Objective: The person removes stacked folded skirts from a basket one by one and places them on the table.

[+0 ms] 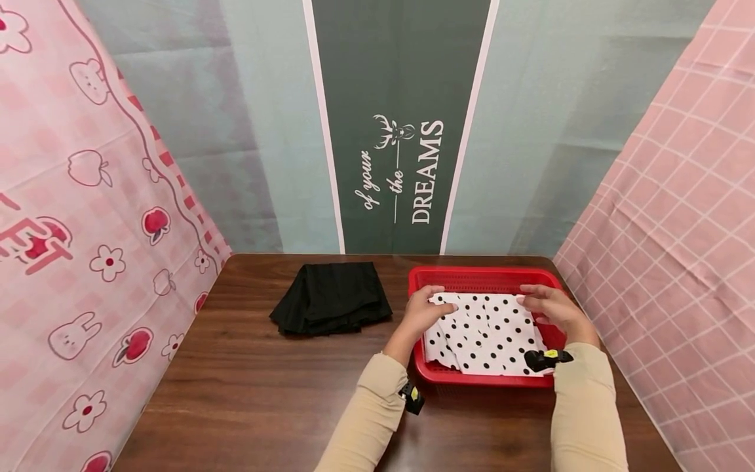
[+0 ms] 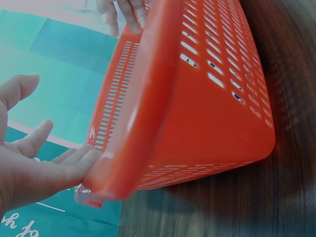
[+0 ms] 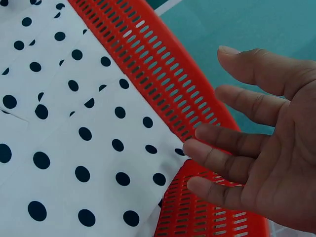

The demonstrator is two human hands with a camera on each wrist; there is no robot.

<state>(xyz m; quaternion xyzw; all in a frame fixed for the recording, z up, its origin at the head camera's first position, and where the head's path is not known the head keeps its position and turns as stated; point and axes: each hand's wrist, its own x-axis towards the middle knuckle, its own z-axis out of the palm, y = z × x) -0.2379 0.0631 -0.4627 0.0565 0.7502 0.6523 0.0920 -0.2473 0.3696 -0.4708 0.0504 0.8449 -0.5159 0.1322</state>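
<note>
A folded white cloth with black polka dots (image 1: 483, 334) lies inside a red plastic basket (image 1: 483, 380) at the right of the table. Over the basket's left rim is my left hand (image 1: 423, 311), its fingers loosely extended; in the left wrist view its fingers are beside the rim. My right hand (image 1: 554, 308) hovers at the cloth's right far corner with fingers spread, holding nothing. In the right wrist view those fingertips (image 3: 197, 148) are close to the cloth's corner; whether they touch it I cannot tell.
A folded black cloth (image 1: 330, 298) lies on the brown wooden table (image 1: 265, 393), left of the basket. Printed fabric hangs behind the table, with pink curtains (image 1: 678, 216) at both sides. Black wrist cameras (image 1: 413, 398) are strapped to both sleeves.
</note>
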